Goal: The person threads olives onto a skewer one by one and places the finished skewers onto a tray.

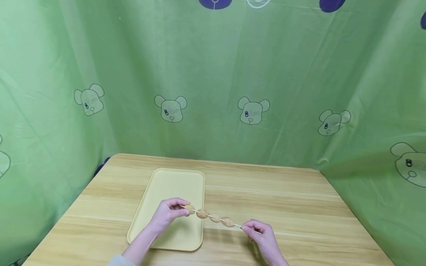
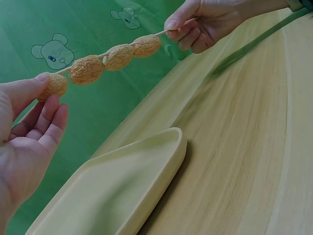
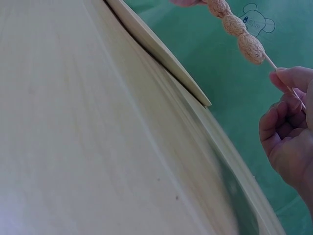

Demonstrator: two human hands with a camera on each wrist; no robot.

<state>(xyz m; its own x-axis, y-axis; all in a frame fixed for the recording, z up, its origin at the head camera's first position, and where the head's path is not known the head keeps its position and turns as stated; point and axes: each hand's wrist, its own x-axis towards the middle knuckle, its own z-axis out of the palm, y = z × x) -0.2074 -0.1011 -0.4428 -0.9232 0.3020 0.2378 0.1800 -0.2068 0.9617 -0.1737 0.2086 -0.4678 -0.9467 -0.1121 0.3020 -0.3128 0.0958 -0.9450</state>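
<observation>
Several brown, wrinkled balls (image 1: 227, 221) are threaded along a thin skewer (image 1: 237, 225), held above the table. My left hand (image 1: 166, 213) pinches the endmost ball (image 2: 55, 87) between thumb and fingers, over the right part of a pale yellow tray (image 1: 178, 179). At the other end, my right hand (image 1: 263, 236) grips the bare stick between thumb and forefinger, to the right of the tray. In the left wrist view the balls sit close together, except for a small gap beside the one in my left hand.
The tray lies flat on the left part of a wood-grain table (image 1: 283, 192). A green curtain (image 1: 213, 66) with bear-head prints hangs behind the table and along both sides. The table's far edge runs close to the curtain.
</observation>
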